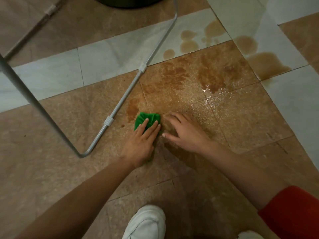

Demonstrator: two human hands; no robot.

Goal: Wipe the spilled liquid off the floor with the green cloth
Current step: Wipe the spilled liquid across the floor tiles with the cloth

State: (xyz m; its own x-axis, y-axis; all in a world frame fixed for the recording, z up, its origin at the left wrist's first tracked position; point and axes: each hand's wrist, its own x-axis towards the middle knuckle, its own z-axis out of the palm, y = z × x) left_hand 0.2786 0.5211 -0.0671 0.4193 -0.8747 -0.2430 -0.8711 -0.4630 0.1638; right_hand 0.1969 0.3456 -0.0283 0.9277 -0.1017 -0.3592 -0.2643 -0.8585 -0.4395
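We see the left hand [140,144] just left of the frame's centre, laid flat on the green cloth [146,119]. Its fingers are straight and close together and press down on the cloth without curling round it. The cloth is bunched into folds and lies on the brown tiled floor [51,135]. Its far edge sticks out past the fingertips and touches the near end of a brown streak.

The right hand [186,133] is just to the right of the cloth. We see its fingers spread and slightly bent, with the tips on the wet, shiny tile and nothing in its grasp. This hand is a little blurred.

The spilled liquid [212,73] spreads from the middle of the frame up to the upper right, as smeared brown patches on the tan tiles and rounder pools on the pale tiles [103,54] beyond.

A grey metal tube frame [120,102] with white clips runs diagonally across the left half and lies right beside the cloth's left edge. A dark round object [134,1] sits at the top edge. At the bottom we see a white shoe [146,223] and, lower right, a red sleeve [293,213].
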